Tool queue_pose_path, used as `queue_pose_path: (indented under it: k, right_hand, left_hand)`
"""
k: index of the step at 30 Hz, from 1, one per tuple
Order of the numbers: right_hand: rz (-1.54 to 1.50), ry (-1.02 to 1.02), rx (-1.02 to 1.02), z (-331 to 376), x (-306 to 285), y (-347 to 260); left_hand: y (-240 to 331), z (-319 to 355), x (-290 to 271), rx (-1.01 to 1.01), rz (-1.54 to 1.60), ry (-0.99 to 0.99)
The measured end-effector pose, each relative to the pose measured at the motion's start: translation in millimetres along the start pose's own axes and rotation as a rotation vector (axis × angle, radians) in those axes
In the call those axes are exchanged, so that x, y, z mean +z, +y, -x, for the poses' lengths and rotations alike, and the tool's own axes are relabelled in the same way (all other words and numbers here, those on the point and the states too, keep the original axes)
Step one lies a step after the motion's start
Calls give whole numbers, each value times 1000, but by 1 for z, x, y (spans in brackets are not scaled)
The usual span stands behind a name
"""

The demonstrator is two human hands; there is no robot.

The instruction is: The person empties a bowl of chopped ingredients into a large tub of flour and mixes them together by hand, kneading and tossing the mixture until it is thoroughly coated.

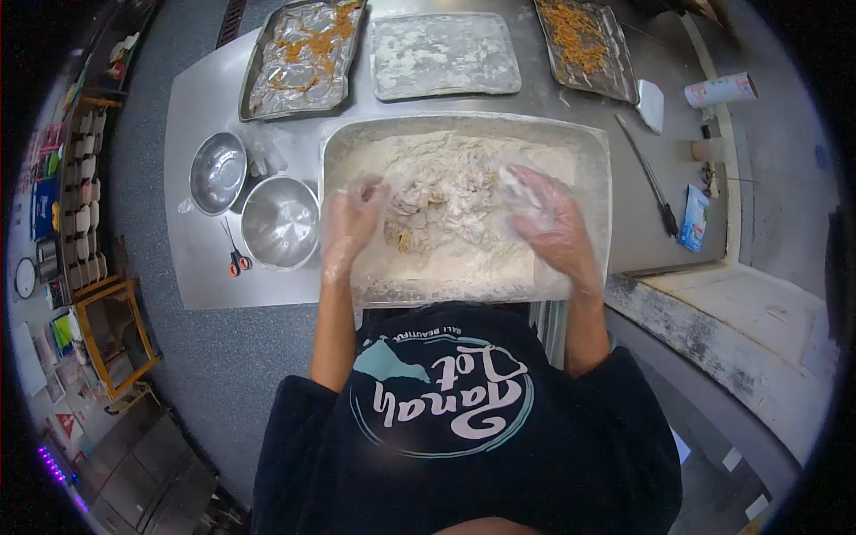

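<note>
A large rectangular metal tub (599, 223) holds a bed of pale flour (464, 267). Flour-coated pieces of food (437, 201) lie heaped in its middle; their exact kind cannot be made out. Over the tub's left side is my left hand (355, 218), in a clear plastic glove, its fingers bent and somewhat blurred, with nothing seen in them. Across the heap, my right hand (551, 218) wears a similar glove dusted with flour. Its thumb and fingers are apart, and it appears to hold nothing. The fingertips are beside the coated pieces.
Left of the tub are two steel bowls (280, 223) and orange-handled scissors (237, 260). Behind it stand a floury tray (446, 55) and two foil-lined trays (299, 67) (588, 45) with orange-brown crumbs. A long dark-handled tool (649, 178), blue packet (695, 218) and plastic-wrap roll (720, 90) lie right.
</note>
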State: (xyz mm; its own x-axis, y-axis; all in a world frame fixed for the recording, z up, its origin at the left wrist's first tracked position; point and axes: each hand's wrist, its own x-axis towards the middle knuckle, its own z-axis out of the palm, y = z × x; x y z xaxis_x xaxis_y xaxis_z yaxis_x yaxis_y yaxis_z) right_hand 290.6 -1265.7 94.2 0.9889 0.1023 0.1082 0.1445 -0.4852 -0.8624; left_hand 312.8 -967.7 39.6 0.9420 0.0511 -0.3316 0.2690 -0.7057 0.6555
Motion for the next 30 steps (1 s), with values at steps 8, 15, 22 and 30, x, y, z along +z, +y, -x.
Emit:
queue_pose_path:
  k: [8, 15, 22, 30]
  right_hand:
    - [93, -372, 265, -13, 22, 33]
    - [-589, -357, 336, -40, 76, 153]
    - [-563, -388, 425, -37, 71, 120]
    - [230, -363, 395, -34, 21, 62]
  left_hand:
    - [-7, -13, 18, -9, -172, -77]
    - [-57, -38, 78, -35, 662, -395]
    - [-7, -33, 77, -81, 671, -330]
    - [21, -34, 63, -14, 360, -45]
